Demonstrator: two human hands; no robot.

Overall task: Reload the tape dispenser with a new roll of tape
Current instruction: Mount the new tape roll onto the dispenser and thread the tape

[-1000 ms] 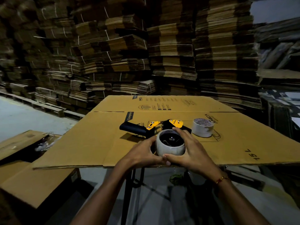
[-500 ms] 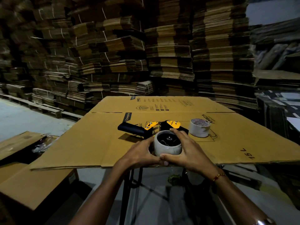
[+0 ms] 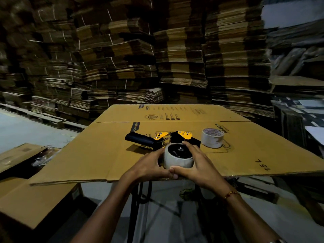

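A black and yellow tape dispenser (image 3: 158, 140) lies on its side on a flattened cardboard sheet (image 3: 98, 155), its black handle pointing left. A pale tape roll (image 3: 178, 161) sits on the dispenser's hub at the near end, its dark core facing up. My left hand (image 3: 149, 165) cups the roll's left side. My right hand (image 3: 196, 163) wraps its right side, fingers over the top rim and thumb at the front. A second tape roll (image 3: 212, 140) stands apart on the cardboard to the right.
The cardboard sheet rests on a stand with dark metal legs (image 3: 138, 204). Flat boxes (image 3: 26, 199) lie low at the left. Tall stacks of bundled cardboard (image 3: 175, 58) wall the back and right. A pale floor (image 3: 21, 130) shows at the left.
Both hands stay on the roll with almost the same grip. My right fingers have slid slightly over the roll's top rim. The view shifted a little.
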